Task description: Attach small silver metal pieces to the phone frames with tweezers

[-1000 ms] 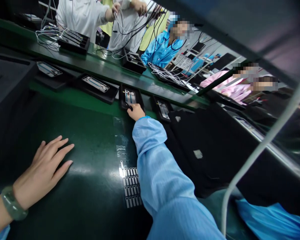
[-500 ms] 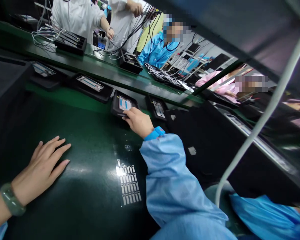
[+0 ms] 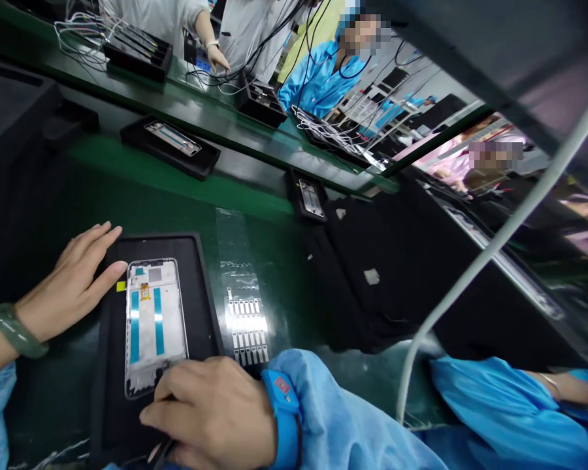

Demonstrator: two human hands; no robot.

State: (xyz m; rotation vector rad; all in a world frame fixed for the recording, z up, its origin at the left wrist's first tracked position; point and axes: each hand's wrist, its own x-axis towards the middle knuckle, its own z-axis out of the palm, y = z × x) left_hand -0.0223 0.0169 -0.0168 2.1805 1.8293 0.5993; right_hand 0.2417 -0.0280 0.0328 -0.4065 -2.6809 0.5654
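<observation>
A black tray [image 3: 203,307] lies on the green bench in front of me, holding a white phone frame [image 3: 154,323] with two blue strips. My right hand [image 3: 215,411] is curled over the tray's near edge, fingers bent down against it and touching the frame's lower end. My left hand [image 3: 71,284] rests with fingers stretched out on the tray's upper left corner, its fingertips beside the frame's top. A sheet of small silver labels [image 3: 247,326] lies just right of the tray.
More black trays with frames [image 3: 171,147] [image 3: 308,199] sit on the belt behind. A black cloth [image 3: 387,281] covers the bench at right. A white cable [image 3: 470,281] hangs across. Other people handle cables at the far bench. A neighbour's blue sleeve [image 3: 509,405] lies lower right.
My right hand has pulled one tray with its frame off the belt and back to the bench in front of me. My left hand now rests on that tray's corner.
</observation>
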